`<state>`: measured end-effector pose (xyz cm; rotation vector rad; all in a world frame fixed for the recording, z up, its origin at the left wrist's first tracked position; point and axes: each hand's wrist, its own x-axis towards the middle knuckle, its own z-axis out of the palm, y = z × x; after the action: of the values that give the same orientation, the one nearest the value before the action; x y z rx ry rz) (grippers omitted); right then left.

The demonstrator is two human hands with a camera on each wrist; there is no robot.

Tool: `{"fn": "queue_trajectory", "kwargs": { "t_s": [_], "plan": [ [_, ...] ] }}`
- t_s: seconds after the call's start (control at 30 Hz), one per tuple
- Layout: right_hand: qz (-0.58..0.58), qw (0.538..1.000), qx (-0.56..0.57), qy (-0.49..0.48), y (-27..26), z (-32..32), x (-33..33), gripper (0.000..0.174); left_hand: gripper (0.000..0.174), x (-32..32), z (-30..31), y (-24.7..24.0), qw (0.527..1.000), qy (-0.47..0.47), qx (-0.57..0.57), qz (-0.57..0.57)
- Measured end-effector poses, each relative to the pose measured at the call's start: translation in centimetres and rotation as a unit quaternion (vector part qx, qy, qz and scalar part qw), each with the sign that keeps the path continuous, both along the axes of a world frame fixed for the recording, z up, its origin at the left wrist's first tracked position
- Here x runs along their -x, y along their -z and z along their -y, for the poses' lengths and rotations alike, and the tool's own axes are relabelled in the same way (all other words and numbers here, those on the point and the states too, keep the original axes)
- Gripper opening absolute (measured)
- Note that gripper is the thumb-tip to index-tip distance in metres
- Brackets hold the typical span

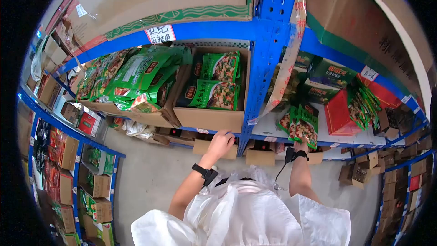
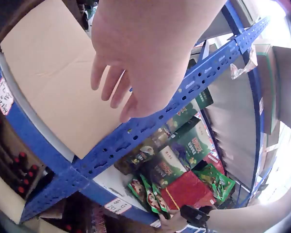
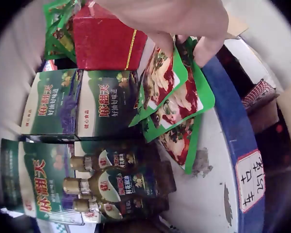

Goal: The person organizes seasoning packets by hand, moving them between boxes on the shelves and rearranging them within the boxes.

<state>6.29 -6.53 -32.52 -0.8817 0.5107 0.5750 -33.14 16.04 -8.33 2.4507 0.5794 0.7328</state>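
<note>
My right hand (image 1: 301, 146) pinches the near ends of a few green food packets (image 3: 160, 85) that stand and lean at the shelf edge. Pictures of a cooked dish show on their fronts. In the right wrist view, thumb and fingers lie on either side of the packet tops. My left hand (image 1: 221, 144) is by the front of an open cardboard carton (image 1: 207, 119), with loosely extended fingers and nothing held. Flat green packets (image 1: 217, 94) lie inside that carton. The left wrist view shows this hand overlapping the carton's plain front.
Behind the pinched packets stand dark green boxes (image 3: 53, 104) and several bottles (image 3: 119, 184). A red box (image 1: 340, 114) sits to their right, with more green packets beside it. A blue upright post (image 1: 266, 68) divides the two bays. Cartons fill the shelves below and to the left.
</note>
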Motion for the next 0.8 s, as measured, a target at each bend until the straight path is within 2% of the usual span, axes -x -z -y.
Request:
{"fn": "queue_trajectory", "kwargs": {
  "t_s": [0.03, 0.07, 0.1, 0.17, 0.23, 0.3, 0.37, 0.4, 0.5, 0.53, 0.63, 0.73, 0.8],
  "plan": [
    [-0.018, 0.999, 0.035, -0.028, -2.9, -0.4, 0.8, 0.033, 0.013, 0.2, -0.1, -0.1, 1.000, -0.001, 0.005, -0.004],
    [0.014, 0.997, 0.021, -0.070, -4.3, -0.4, 1.3, 0.033, 0.013, 0.4, -0.1, -0.3, 1.000, -0.002, 0.009, -0.007],
    [-0.003, 0.999, 0.003, -0.051, -5.7, -0.9, 1.7, 0.032, 0.013, 0.5, -0.2, -0.4, 1.000, -0.003, 0.013, -0.010],
    [-0.020, 0.998, -0.011, -0.060, -3.3, -1.7, -0.1, 0.035, 0.013, 0.8, -0.5, -0.2, 1.000, 0.003, 0.015, -0.006],
    [-0.039, 0.996, 0.017, -0.080, -4.0, -2.4, -0.8, 0.035, 0.013, 1.0, -0.7, -0.2, 1.000, 0.007, 0.016, -0.005],
    [-0.075, 0.995, 0.025, -0.069, -3.9, -2.9, -0.8, 0.034, 0.013, 0.9, -1.0, -0.5, 0.999, 0.025, 0.030, -0.013],
    [-0.121, 0.992, 0.009, -0.030, -1.6, -3.2, -2.1, 0.031, 0.013, 1.0, -1.3, -1.0, 0.998, 0.042, 0.044, -0.021],
    [-0.130, 0.991, 0.004, -0.017, -1.3, -3.2, -2.1, 0.028, 0.012, 1.0, -1.3, -0.8, 0.999, 0.035, 0.029, 0.020],
    [-0.092, 0.996, -0.015, -0.008, -1.6, -3.4, -2.0, 0.021, 0.012, 1.3, -1.7, -1.0, 0.998, 0.047, 0.045, 0.000],
    [-0.063, 0.998, -0.023, -0.009, -1.6, -3.3, -2.0, 0.019, 0.012, 1.2, -2.3, 0.7, 0.998, 0.050, 0.021, 0.012],
    [0.043, 0.998, -0.053, -0.001, -0.4, -2.5, -2.9, 0.018, 0.012, 1.5, -2.5, 0.2, 0.996, 0.060, 0.066, -0.002],
    [0.021, 0.996, -0.001, 0.091, -6.5, -1.4, -0.8, 0.008, 0.012, 1.4, -2.9, -0.1, 0.991, 0.077, 0.110, 0.011],
    [0.066, 0.997, -0.013, 0.045, -6.4, 1.2, -1.2, 0.010, 0.013, 1.3, -3.3, -0.1, 0.986, 0.091, 0.137, 0.017]
  ]
}}
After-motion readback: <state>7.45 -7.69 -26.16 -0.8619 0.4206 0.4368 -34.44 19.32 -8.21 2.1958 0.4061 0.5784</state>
